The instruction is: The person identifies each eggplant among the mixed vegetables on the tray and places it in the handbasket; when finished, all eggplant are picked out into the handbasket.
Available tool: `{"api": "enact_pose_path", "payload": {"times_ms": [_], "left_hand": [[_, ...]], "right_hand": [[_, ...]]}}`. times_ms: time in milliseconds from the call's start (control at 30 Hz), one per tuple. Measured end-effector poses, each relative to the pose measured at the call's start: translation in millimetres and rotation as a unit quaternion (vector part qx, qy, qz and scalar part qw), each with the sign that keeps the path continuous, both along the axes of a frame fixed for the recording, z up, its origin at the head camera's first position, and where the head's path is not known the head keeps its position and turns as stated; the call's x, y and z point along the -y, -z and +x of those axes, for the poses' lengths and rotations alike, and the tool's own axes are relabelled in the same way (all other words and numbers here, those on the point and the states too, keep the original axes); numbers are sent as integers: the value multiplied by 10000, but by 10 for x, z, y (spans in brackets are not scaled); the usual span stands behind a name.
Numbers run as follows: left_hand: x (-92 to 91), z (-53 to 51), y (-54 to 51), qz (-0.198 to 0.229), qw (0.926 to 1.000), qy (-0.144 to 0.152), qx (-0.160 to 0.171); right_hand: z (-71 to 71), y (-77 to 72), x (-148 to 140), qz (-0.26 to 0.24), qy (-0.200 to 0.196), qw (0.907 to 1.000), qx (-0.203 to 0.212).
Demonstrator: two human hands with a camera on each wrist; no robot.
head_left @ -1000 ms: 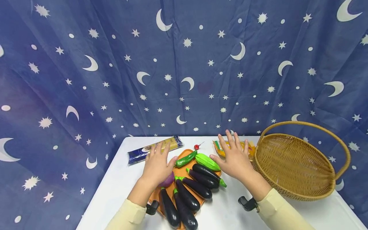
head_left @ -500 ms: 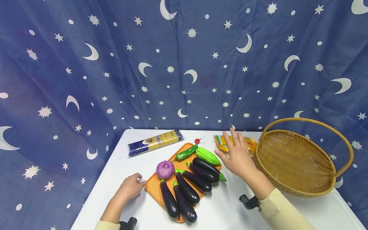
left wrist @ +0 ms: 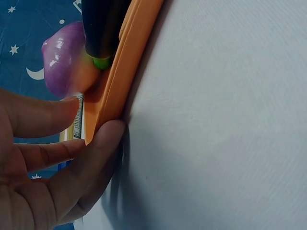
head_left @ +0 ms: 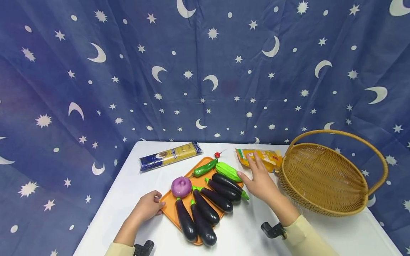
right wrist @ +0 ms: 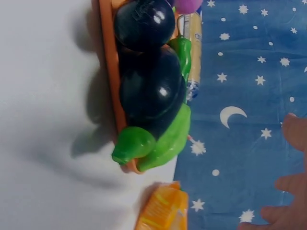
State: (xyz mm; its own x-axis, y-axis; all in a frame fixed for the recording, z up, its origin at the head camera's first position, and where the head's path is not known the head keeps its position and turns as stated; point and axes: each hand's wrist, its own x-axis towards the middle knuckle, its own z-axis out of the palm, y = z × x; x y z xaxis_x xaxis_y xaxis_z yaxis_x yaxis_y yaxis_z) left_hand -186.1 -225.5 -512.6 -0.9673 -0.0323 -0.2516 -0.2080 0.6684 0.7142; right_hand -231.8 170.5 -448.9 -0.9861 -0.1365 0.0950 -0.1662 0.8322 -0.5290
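Observation:
An orange tray bears several dark eggplants, a purple onion, a green pepper and a light green ridged vegetable. My left hand is at the tray's left corner. In the left wrist view its thumb lies on the inner side of the rim and its curled fingers on the outer side, gripping the corner. My right hand, fingers spread, hovers right of the ridged vegetable, in front of a yellow-orange snack bag. It holds nothing.
A wicker basket with a tall handle stands on the right of the white table. Behind the tray lie a blue-and-yellow pasta packet and a small red ball-shaped item on a thin stick. A blue curtain hangs behind.
My left hand has moved down and left from above the onion to the tray's left corner. The right hand stays nearly in place, slightly lower against the snack bag. The tray has not visibly moved.

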Motion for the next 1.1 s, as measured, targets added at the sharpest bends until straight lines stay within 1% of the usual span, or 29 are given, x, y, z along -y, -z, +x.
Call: {"api": "enact_pose_path", "payload": {"times_ms": [167, 400, 633, 767, 867, 967, 1100], "left_hand": [[-8, -16, 7, -224, 9997, 32, 14], [-13, -24, 16, -273, 9996, 10, 22], [-32, -19, 1, -336, 9994, 20, -49], [-38, -9, -1, -382, 9992, 25, -59], [-43, -5, 14, -366, 9993, -2, -60], [-50, -8, 38, -294, 9995, -31, -92], [-60, -7, 52, -203, 9997, -90, -118]], "right_hand": [[0, 60, 6, -225, 77, 9990, 368], [-7, 161, -4, -484, 210, 9961, 712], [-10, 272, -20, -866, 424, 9891, 1115], [-12, 348, -36, -1318, 522, 9795, 1431], [-8, 409, -51, -1666, 631, 9694, 1688], [-9, 468, -51, -1908, 788, 9588, 1953], [-9, 520, -32, -2197, 948, 9457, 2201]]}}
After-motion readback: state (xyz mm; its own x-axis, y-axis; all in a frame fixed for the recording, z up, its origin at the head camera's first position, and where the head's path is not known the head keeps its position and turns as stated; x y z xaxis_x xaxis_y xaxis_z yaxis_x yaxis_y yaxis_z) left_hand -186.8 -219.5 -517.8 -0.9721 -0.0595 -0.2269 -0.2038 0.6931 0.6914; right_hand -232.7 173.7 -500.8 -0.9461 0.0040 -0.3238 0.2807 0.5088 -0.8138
